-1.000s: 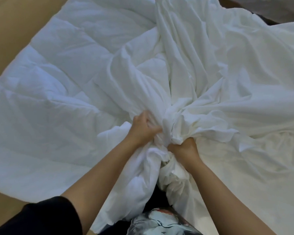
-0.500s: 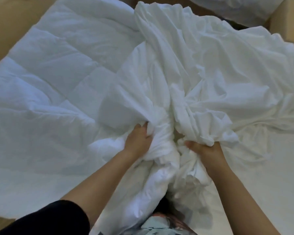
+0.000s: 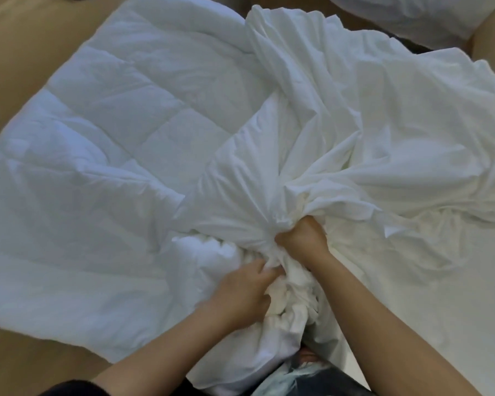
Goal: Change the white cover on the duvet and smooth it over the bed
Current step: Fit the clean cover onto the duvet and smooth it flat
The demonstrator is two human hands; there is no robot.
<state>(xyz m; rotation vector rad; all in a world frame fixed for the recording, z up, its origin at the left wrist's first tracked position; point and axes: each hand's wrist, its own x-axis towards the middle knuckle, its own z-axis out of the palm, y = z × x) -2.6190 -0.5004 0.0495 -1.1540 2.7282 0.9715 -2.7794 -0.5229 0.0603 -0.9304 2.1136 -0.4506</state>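
Duvet [image 3: 120, 144], quilted and bare, lies spread over a tan surface [image 3: 26, 52] on the left. The white cover [image 3: 383, 132] is heaped in creases beside it, overlapping its near right part. The right hand [image 3: 302, 238] clutches a gathered fistful of the cover. Just below it, the left hand [image 3: 240, 290] pinches the same bunched folds.

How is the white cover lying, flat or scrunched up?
Scrunched up. The right hand grips a bunch of the white cover, the left hand holds more below, and creases fan out.
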